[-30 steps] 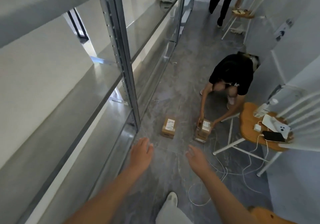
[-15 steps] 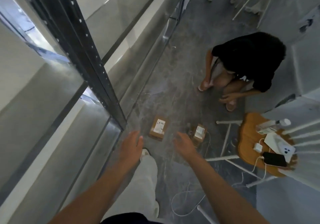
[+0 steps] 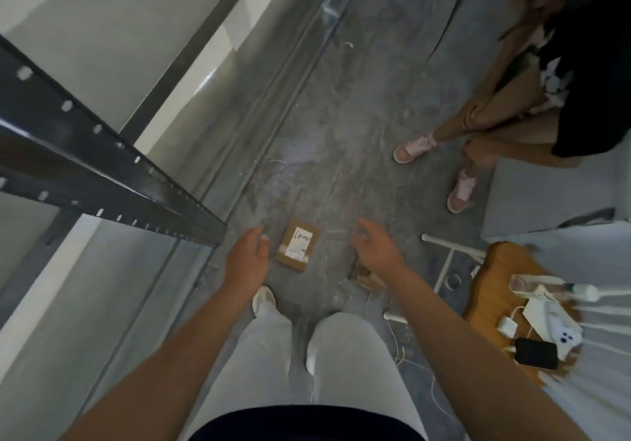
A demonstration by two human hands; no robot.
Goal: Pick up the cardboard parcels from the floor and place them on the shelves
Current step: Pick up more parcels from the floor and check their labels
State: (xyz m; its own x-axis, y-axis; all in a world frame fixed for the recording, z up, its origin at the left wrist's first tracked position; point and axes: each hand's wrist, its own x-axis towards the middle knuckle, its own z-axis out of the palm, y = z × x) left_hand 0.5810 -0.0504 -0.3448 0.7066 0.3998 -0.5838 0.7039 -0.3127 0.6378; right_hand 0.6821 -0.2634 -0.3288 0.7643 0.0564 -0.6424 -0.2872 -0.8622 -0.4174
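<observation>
on grey floor [image 3: 324, 174], cardboard parcel [image 3: 296, 251] between left hand [image 3: 247, 263] and right hand [image 3: 377, 252], grips wide, empty; steel shelving [image 3: 102, 174] near parcel.

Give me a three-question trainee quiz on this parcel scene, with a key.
1. True or false: the left hand grips the labelled parcel.
2. The labelled parcel lies: A) on a shelf; B) on the floor, between both hands; C) on the chair.
3. Which hand's wrist partly hides the second parcel?
Key: 1 false, it is open beside the parcel and not touching it; 2 B; 3 the right hand.
</observation>
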